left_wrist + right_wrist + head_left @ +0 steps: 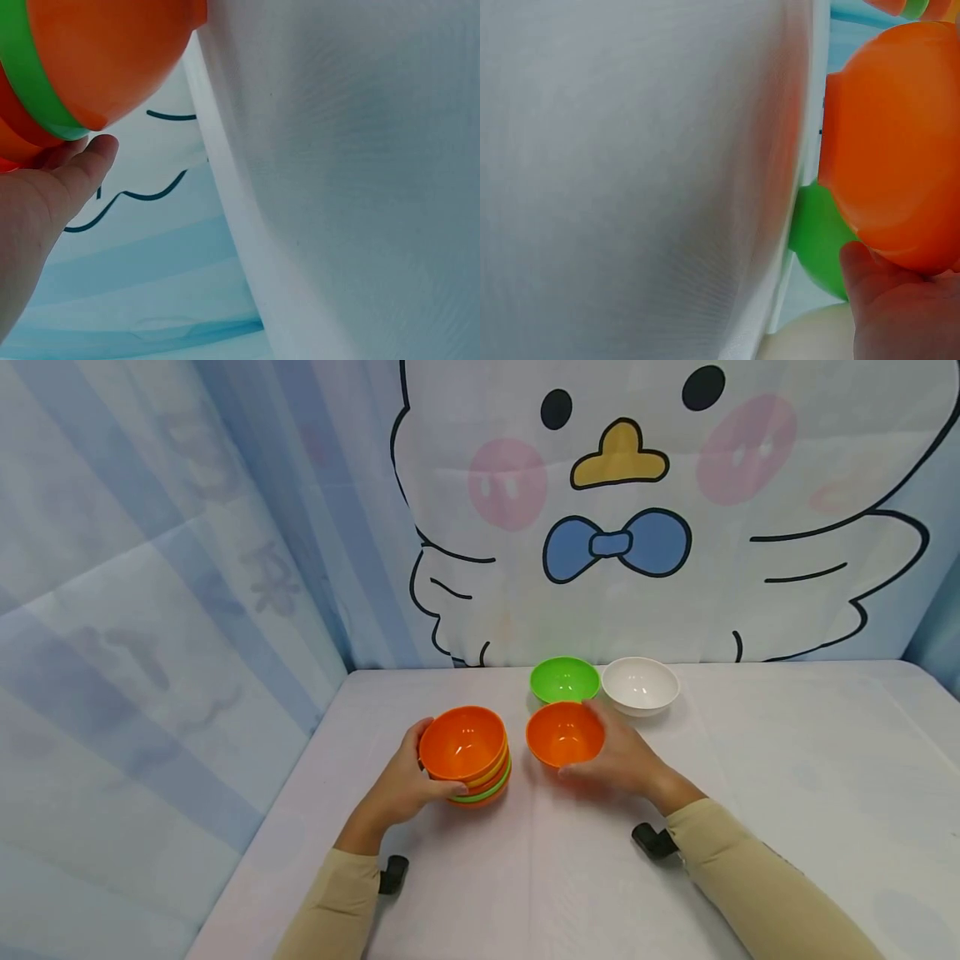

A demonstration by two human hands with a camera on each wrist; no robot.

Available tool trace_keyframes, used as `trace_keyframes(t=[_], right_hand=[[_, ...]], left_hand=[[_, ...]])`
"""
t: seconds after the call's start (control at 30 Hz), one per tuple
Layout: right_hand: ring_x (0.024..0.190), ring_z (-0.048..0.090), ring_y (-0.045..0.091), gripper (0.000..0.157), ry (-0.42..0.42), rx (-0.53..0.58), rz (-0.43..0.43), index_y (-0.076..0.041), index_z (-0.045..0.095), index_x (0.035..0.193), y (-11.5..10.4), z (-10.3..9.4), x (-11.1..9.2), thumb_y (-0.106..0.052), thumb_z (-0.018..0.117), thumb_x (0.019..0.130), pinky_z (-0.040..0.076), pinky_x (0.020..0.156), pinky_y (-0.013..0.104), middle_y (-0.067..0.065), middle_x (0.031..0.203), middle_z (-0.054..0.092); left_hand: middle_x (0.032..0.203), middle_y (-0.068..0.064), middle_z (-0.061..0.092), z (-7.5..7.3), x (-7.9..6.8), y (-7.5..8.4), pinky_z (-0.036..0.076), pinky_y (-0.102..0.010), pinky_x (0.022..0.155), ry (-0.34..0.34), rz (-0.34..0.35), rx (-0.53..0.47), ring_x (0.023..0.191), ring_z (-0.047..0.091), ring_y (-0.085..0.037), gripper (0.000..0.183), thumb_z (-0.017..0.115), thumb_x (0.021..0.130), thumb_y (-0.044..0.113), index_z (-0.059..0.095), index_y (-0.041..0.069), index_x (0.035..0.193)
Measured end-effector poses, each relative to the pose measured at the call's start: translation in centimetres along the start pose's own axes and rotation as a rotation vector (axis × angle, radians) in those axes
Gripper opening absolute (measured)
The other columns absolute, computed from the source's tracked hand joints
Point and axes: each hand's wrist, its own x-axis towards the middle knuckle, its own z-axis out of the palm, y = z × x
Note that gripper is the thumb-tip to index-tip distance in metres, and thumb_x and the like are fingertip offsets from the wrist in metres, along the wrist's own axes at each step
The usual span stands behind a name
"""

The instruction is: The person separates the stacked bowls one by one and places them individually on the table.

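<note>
My left hand [408,783] grips a stack of nested bowls [465,747] from its left side, thumb in front. An orange bowl tops the stack, with yellow, orange and green rims below; the left wrist view shows the stack's green bowl [34,71] beside its orange bottom bowl [112,52]. To the right, my right hand [626,756] holds a single orange bowl [565,735] by its right side, between thumb and fingers. In the right wrist view that orange bowl [900,142] appears slightly off the table, its base facing the cloth.
Behind the single orange bowl stand a green bowl [564,679] and a white bowl [641,685], side by side near the table's back edge. A white cloth covers the table [787,760]. A printed curtain [622,610] hangs directly behind it.
</note>
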Motion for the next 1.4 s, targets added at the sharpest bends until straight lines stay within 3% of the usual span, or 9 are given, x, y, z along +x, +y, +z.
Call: trace_keyframes(t=[0.4, 0.97, 1.4], right_hand=[[0.120, 0.050, 0.034, 0.100, -0.008, -0.007, 0.019, 0.001, 0.036, 0.148, -0.17, 0.16, -0.12, -0.032, 0.089, 0.069, 0.046, 0.099, 0.054, 0.016, 0.139, 0.048], [0.118, 0.052, 0.035, 0.098, -0.005, -0.010, 0.007, 0.001, 0.039, 0.145, 0.27, 0.08, -0.19, -0.035, 0.090, 0.069, 0.046, 0.099, 0.054, 0.017, 0.136, 0.050], [0.120, 0.050, 0.034, 0.100, -0.044, 0.025, 0.012, -0.001, 0.034, 0.148, 0.38, 0.04, -0.18, -0.031, 0.089, 0.071, 0.045, 0.101, 0.054, 0.015, 0.138, 0.046]], left_hand=[[0.156, -0.017, 0.034, 0.05, 0.09, -0.25, 0.036, -0.052, 0.111, -0.003, 0.001, -0.001, 0.139, 0.038, -0.035, 0.111, 0.089, 0.076, 0.015, 0.014, 0.002, 0.157], [0.156, -0.017, 0.034, 0.06, 0.02, -0.14, 0.036, -0.052, 0.111, -0.006, 0.005, 0.003, 0.139, 0.038, -0.035, 0.110, 0.088, 0.077, 0.016, 0.014, 0.002, 0.157], [0.155, -0.017, 0.034, 0.00, -0.09, -0.08, 0.037, -0.052, 0.110, -0.008, 0.014, 0.005, 0.139, 0.038, -0.035, 0.110, 0.088, 0.077, 0.016, 0.014, 0.001, 0.157]])
